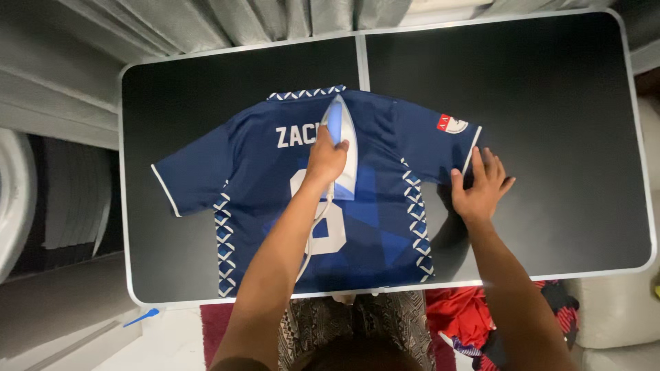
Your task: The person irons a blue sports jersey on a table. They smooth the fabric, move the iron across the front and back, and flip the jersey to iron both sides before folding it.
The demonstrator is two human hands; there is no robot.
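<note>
A dark blue sports jersey (385,227) lies spread back-side up on a black folding table (550,103), with white lettering, a white number and patterned side panels. My left hand (324,159) grips the handle of a white and blue clothes iron (342,130), which rests on the upper back of the jersey, tip pointing toward the collar. The iron's white cord (313,233) trails down along my forearm. My right hand (479,189) is pressed flat, fingers spread, at the edge of the jersey's right sleeve and on the table beside it.
Red and dark clothing (460,316) is piled below the table's near edge at the right. A small blue object (143,317) lies on the floor at lower left. Grey curtains (240,20) hang beyond the table's far edge.
</note>
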